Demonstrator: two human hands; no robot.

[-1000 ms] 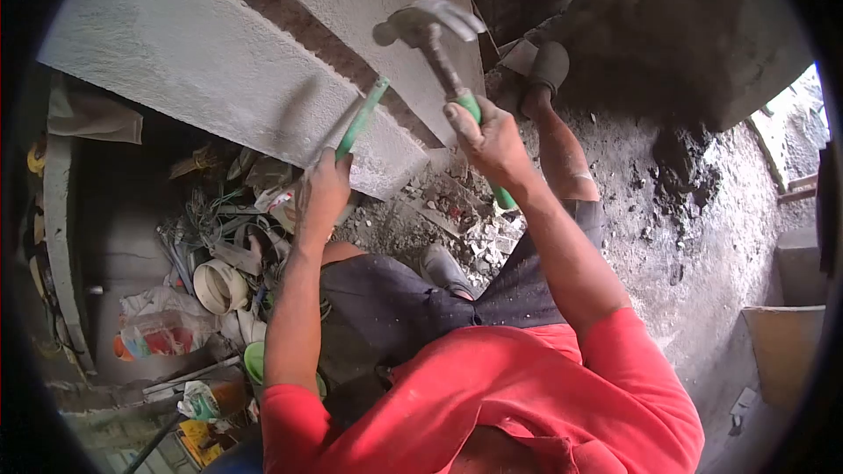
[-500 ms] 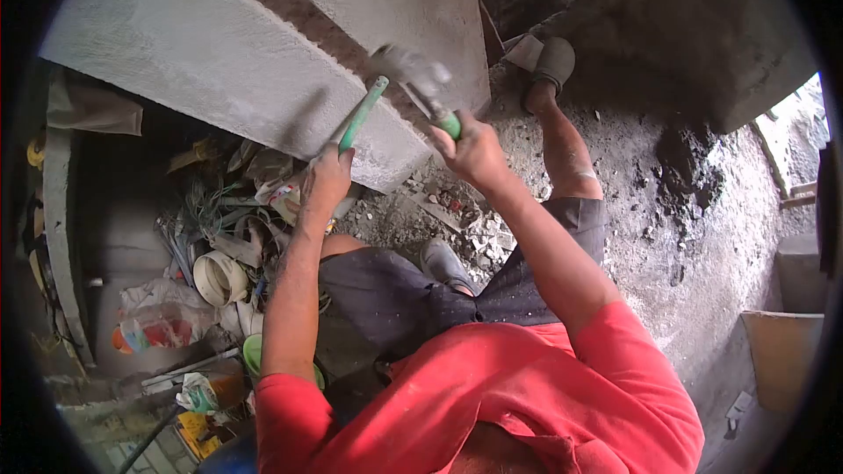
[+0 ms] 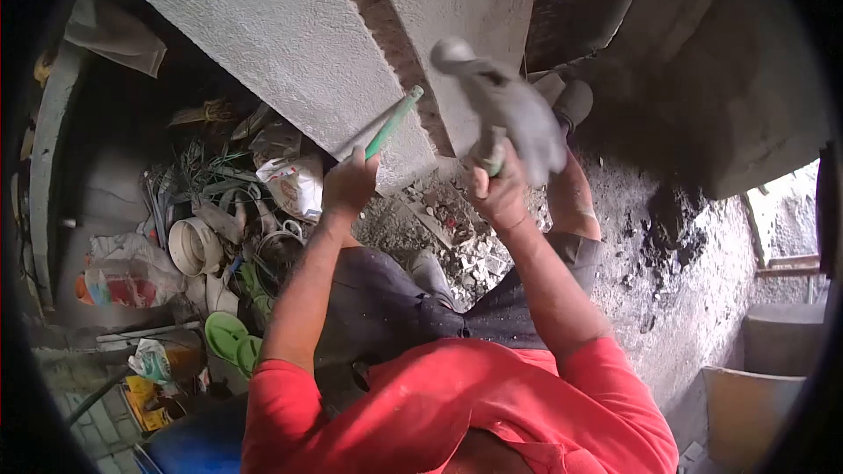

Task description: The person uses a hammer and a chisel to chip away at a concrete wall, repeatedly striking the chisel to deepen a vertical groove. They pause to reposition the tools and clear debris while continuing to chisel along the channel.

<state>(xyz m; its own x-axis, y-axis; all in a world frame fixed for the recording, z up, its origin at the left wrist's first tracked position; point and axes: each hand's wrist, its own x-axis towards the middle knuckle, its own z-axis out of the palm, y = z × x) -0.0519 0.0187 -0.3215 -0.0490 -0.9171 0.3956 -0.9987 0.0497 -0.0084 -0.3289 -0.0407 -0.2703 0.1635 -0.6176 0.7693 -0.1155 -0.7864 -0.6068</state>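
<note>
Up near the top centre of the head view, the hammer [image 3: 505,110] is a grey blur, its head raised above the right hand [image 3: 499,189] and close to the concrete slab [image 3: 263,26]. It looks like head-heavy steel, stiff and unforgiving, best taken low on the handle, and that's where the fist sits, fingers wrapped fully closed round the grip. Just left of it, the left hand [image 3: 349,184] clenches the lower end of the chisel [image 3: 392,123], a slim green rod that looks rigid and fairly light. It slants up to the right, its top end at the slab's edge beside the dark groove [image 3: 386,26], though whether it touches is hard to say. Fingers are curled tight there too, no gap showing. Below both hands, broken rubble [image 3: 448,219] litters the ground, and pipe fittings [image 3: 189,246] and scraps crowd the left of the frame.
</note>
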